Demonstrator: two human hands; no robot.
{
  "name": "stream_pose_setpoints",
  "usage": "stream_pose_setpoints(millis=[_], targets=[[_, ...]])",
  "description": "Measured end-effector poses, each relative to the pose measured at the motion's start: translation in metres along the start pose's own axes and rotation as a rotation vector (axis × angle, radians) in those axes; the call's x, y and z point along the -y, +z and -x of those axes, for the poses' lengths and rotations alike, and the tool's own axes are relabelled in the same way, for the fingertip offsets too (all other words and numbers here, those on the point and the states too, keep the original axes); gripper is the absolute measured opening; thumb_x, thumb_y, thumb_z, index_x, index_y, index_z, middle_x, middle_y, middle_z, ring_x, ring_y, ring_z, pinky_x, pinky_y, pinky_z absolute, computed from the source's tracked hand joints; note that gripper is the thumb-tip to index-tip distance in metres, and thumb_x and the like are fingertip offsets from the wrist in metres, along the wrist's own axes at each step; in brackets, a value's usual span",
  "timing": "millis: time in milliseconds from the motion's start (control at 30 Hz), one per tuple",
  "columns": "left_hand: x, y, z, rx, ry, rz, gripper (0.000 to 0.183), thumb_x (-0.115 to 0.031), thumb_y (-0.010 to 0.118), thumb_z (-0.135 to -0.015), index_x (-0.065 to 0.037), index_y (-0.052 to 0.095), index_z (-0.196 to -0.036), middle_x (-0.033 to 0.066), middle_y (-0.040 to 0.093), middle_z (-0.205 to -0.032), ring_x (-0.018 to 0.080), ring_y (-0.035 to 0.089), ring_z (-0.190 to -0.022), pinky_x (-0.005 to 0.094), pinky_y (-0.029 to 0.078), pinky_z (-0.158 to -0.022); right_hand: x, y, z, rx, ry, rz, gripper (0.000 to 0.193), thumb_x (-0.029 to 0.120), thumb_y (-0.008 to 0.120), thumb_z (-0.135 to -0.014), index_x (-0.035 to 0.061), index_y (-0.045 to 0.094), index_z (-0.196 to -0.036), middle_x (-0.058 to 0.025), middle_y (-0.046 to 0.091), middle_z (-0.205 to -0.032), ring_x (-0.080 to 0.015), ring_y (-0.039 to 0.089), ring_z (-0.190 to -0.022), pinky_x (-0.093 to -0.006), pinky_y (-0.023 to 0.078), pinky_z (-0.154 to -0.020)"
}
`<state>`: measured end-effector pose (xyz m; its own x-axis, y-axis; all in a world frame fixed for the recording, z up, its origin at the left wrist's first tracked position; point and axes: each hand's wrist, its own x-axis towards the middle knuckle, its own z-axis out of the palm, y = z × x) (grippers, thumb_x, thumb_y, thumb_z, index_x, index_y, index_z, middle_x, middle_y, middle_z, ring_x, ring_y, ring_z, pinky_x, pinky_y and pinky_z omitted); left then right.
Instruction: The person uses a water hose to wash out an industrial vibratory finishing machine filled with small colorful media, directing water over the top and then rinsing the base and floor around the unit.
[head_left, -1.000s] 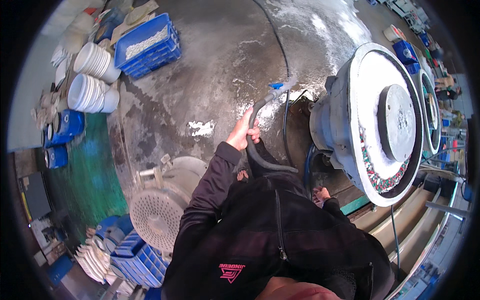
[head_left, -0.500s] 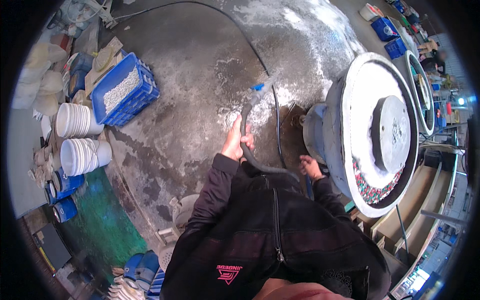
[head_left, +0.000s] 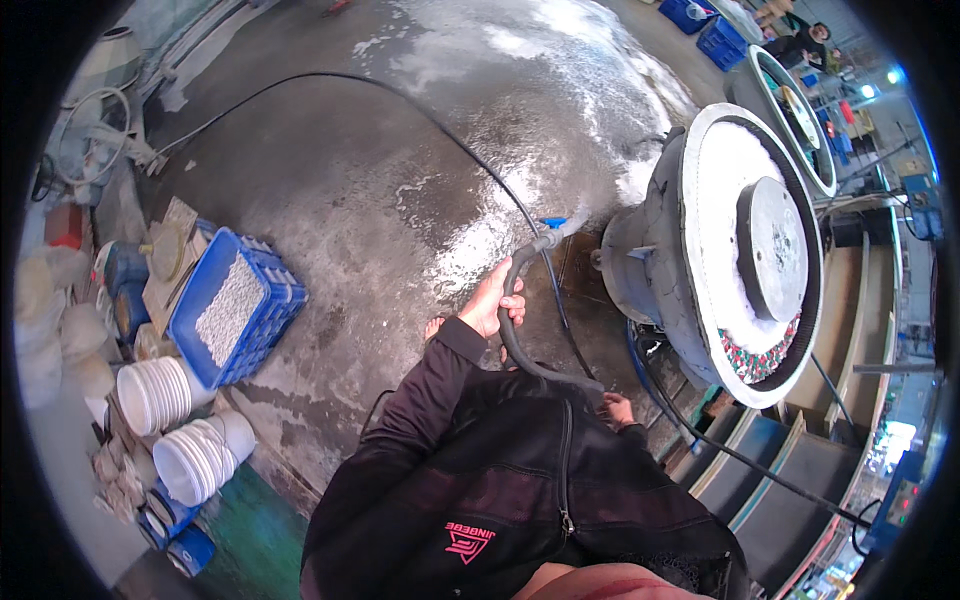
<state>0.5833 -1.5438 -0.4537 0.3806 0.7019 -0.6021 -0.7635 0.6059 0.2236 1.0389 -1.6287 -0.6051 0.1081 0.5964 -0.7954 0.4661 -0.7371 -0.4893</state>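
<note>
My left hand is wrapped round a dark grey hose in front of my body. The hose arches forward to a fitting with a blue valve handle, and a pale spray leaves its tip toward the base of a large round tub machine. Low beside my jacket, my right hand is near the hose's rear part, partly covered; its grip cannot be made out. White foam or powder fills the tub round a grey central disc, with red and green bits along its near edge.
A blue crate of white pellets stands at left, beside stacked white buckets. A black cable crosses the wet floor. A second tub and a person are far right; wooden troughs lie near right.
My view has turned, shifting the crate and buckets lower. The hose tip now points more to the right, toward the tub's base. My right hand sits lower, closer to my jacket.
</note>
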Motion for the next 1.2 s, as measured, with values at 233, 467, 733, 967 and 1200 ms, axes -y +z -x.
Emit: stream_pose_setpoints(millis=[233, 467, 733, 967, 1200], targets=[[-0.04, -0.011, -0.007, 0.126, -0.06, -0.061, 0.051, -0.063, 0.04, -0.082, -0.015, 0.036, -0.068, -0.0067, 0.023, -0.04, 0.0111, 0.031, -0.039, 0.0275, 0.033, -0.046, 0.051, 0.073, 0.05, -0.036, -0.018, -0.106, 0.024, 0.006, 0.05, -0.084, 0.005, 0.057, -0.106, -0.0069, 0.062, -0.075, -0.0154, 0.057, -0.058, -0.0305, 0.048, -0.051], [-0.078, -0.003, 0.003, 0.184, 0.004, -0.075, 0.051, -0.062, 0.036, -0.084, -0.014, 0.036, -0.067, -0.0069, 0.019, -0.04, 0.0102, 0.026, -0.038, 0.0266, 0.03, -0.043, 0.071, 0.106, 0.099, -0.657, -0.463, -0.005, 0.033, 0.003, 0.043, -0.085, 0.0079, 0.052, -0.117, -0.0058, 0.059, -0.076, -0.0115, 0.054, -0.065, -0.0246, 0.046, -0.061], [-0.102, 0.027, 0.066, 0.217, 0.02, -0.18, 0.048, -0.058, 0.033, -0.088, -0.012, 0.037, -0.075, -0.0025, 0.027, -0.043, 0.0117, 0.032, -0.038, 0.028, 0.035, -0.041, 0.336, 0.134, 0.122, -0.658, -0.761, -0.227, 0.059, 0.032, 0.046, -0.091, -0.0027, 0.026, -0.134, -0.0156, 0.027, -0.14, -0.0209, 0.027, -0.129, -0.0291, 0.021, -0.105], [-0.077, 0.055, 0.11, 0.255, 0.067, -0.401, 0.048, -0.054, 0.025, -0.091, -0.012, 0.036, -0.071, -0.0006, 0.028, -0.044, 0.0139, 0.033, -0.041, 0.0285, 0.035, -0.045, 0.479, 0.156, 0.072, -0.425, -0.728, -0.481, 0.077, 0.044, 0.056, -0.08, -0.0089, 0.029, -0.128, -0.0238, 0.031, -0.131, -0.0268, 0.031, -0.122, -0.0338, 0.029, -0.098], [-0.073, 0.081, 0.124, 0.323, 0.065, -0.472, 0.046, -0.051, 0.026, -0.092, -0.01, 0.037, -0.075, 0.0006, 0.03, -0.047, 0.0141, 0.034, -0.043, 0.0299, 0.038, -0.045, 0.505, 0.164, 0.055, -0.208, -0.753, -0.73, 0.015, 0.016, 0.06, -0.069, 0.0032, 0.055, -0.075, -0.0019, 0.051, -0.069, -0.0114, 0.047, -0.061, -0.0267, 0.039, -0.057]])
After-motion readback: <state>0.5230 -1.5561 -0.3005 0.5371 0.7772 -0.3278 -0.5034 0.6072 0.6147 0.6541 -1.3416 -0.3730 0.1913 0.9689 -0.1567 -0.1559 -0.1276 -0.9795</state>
